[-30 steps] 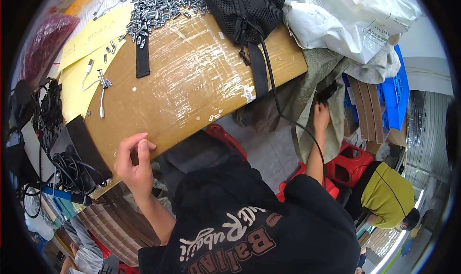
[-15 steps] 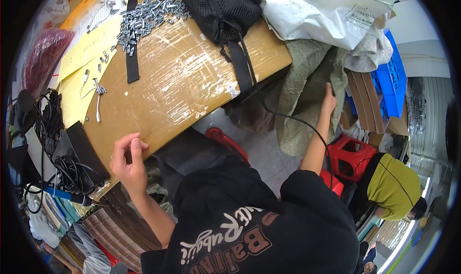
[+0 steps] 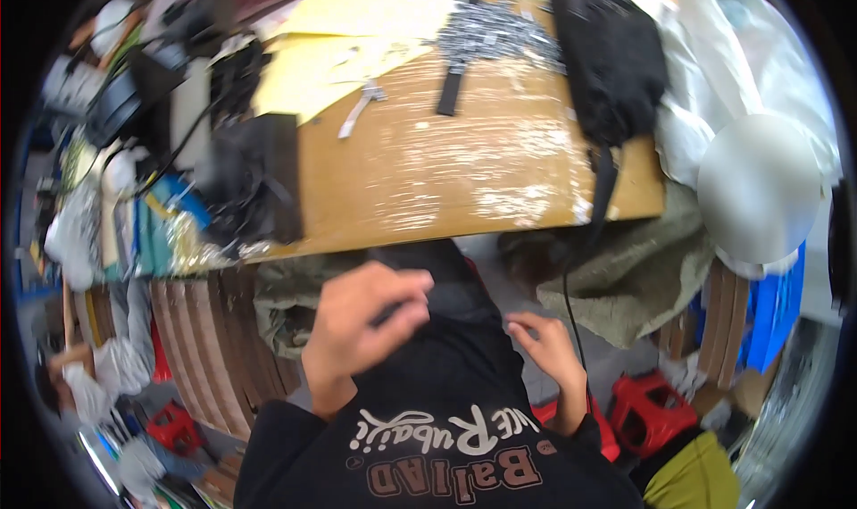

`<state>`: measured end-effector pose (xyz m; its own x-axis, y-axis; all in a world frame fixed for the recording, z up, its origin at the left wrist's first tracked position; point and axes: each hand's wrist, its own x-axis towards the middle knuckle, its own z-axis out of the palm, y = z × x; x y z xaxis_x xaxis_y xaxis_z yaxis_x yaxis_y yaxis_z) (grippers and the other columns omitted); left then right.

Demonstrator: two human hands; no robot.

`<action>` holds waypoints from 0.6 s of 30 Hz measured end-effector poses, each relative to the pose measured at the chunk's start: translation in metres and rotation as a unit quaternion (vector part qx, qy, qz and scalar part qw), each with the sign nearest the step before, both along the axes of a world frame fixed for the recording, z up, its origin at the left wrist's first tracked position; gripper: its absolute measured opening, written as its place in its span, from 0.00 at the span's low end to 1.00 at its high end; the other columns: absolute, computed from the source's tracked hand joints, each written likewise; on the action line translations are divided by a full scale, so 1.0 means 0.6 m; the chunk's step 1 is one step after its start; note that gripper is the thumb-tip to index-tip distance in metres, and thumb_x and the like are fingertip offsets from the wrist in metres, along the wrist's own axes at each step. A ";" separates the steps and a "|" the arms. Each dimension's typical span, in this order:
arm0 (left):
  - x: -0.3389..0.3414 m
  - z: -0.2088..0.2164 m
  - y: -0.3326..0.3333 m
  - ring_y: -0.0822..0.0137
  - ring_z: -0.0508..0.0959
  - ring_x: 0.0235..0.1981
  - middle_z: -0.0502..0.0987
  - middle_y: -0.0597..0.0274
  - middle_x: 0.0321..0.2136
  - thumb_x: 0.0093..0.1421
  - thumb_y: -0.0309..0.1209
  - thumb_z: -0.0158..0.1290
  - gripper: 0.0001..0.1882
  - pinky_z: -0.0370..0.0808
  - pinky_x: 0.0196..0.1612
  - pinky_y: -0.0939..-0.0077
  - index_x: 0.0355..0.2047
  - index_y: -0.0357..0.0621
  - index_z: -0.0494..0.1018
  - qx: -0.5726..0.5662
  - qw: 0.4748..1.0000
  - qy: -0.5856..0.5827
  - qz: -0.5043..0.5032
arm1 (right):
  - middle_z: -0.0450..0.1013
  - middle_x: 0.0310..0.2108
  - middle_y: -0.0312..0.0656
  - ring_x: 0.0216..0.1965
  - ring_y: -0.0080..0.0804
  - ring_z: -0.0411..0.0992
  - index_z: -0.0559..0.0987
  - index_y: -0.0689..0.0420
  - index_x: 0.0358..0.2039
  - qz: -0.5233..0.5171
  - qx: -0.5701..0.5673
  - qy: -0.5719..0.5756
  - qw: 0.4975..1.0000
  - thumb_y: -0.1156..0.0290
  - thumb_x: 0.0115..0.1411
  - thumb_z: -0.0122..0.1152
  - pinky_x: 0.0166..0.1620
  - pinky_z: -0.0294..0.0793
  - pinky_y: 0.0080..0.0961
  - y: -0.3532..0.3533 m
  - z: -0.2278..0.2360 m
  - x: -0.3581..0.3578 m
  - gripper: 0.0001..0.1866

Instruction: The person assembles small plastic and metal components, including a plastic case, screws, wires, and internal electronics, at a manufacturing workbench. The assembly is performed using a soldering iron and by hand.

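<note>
Brown tabletop (image 3: 357, 187), its surface glossy like plastic film, lies just beyond the person's hands and is the thing nearest the left one. The left hand (image 3: 357, 321) hangs before the front edge, fingers loosely bent and thumb apart, with nothing visible in its grip. The right hand (image 3: 549, 348) is lower, close to a black cable (image 3: 571, 312) but seemingly not touching it, its thumb and fingers spread and no object between them. The step in hand looks like a pause between grips; reaching anything on the tabletop would call for lifting either hand over that edge. Farther in, a short white lead (image 3: 355, 119) lies near yellow paper (image 3: 312, 62), and a pile of small grey metal parts (image 3: 500, 36) covers part of a black strap (image 3: 449, 94), left of a black bag (image 3: 611, 62). Beyond the right corner come white plastic (image 3: 705, 54) and a greenish woven sack (image 3: 616, 299), with a red stool (image 3: 652, 411) lower down. As for writing, the black shirt (image 3: 446, 357) carries pale script and brown block lettering; marks on the yellow paper are too blurred to read.
</note>
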<state>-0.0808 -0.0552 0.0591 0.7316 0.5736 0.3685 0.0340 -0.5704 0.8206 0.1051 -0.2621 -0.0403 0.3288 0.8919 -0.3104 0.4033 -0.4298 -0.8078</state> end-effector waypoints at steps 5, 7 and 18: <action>-0.172 0.076 0.031 0.67 0.72 0.16 0.73 0.56 0.16 0.54 0.28 0.49 0.09 0.69 0.20 0.77 0.30 0.32 0.72 0.107 0.986 -0.101 0.081 | 0.72 0.27 0.40 0.28 0.22 0.69 0.74 0.64 0.33 -0.125 0.302 -0.010 0.945 0.80 0.54 0.51 0.31 0.68 0.16 0.198 0.110 0.055 0.06; -0.215 0.101 0.058 0.73 0.70 0.19 0.72 0.61 0.19 0.57 0.25 0.44 0.07 0.66 0.23 0.83 0.32 0.35 0.70 0.046 0.930 -0.044 0.362 | 0.69 0.26 0.37 0.26 0.19 0.66 0.72 0.65 0.36 -0.172 0.396 -0.049 0.900 0.79 0.55 0.49 0.31 0.65 0.14 0.303 0.127 0.107 0.08; -0.275 0.054 0.441 0.61 0.71 0.37 0.70 0.56 0.36 0.49 0.36 0.54 0.16 0.68 0.39 0.72 0.37 0.42 0.68 0.237 0.895 0.276 0.257 | 0.65 0.31 0.54 0.34 0.51 0.66 0.70 0.64 0.28 -0.038 0.272 -0.350 0.896 0.78 0.48 0.49 0.37 0.66 0.40 0.452 0.082 0.187 0.06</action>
